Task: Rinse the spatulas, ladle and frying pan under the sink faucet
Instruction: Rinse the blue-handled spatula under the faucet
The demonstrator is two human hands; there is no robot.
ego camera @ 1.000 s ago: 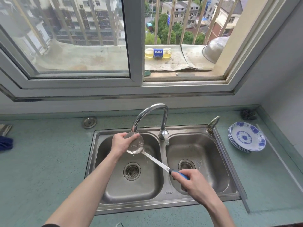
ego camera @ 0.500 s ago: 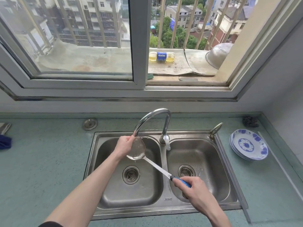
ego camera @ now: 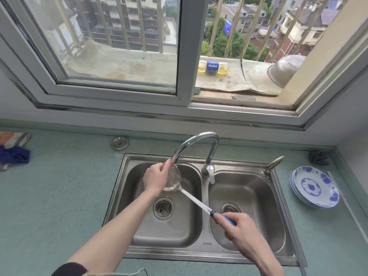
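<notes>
A steel ladle (ego camera: 192, 198) with a blue handle slants across the double sink (ego camera: 207, 244). Its bowl sits right under the spout of the curved faucet (ego camera: 196, 139), over the left basin, and water runs onto it. My left hand (ego camera: 155, 180) cups the bowl's left side, fingers curled round its rim. My right hand (ego camera: 242, 231) grips the blue handle above the right basin. No spatula or frying pan is in view.
Blue-and-white plates (ego camera: 315, 187) are stacked on the counter right of the sink, with a dark scourer (ego camera: 318, 157) behind them. A blue cloth (ego camera: 14, 155) lies at the far left. A round metal plug (ego camera: 120, 142) sits behind the sink. A bottle (ego camera: 213, 67) lies on the window ledge.
The view has tilted up a little. My left hand has slid round the ladle's bowl, which stays under the spout. My right hand keeps its grip on the handle.
</notes>
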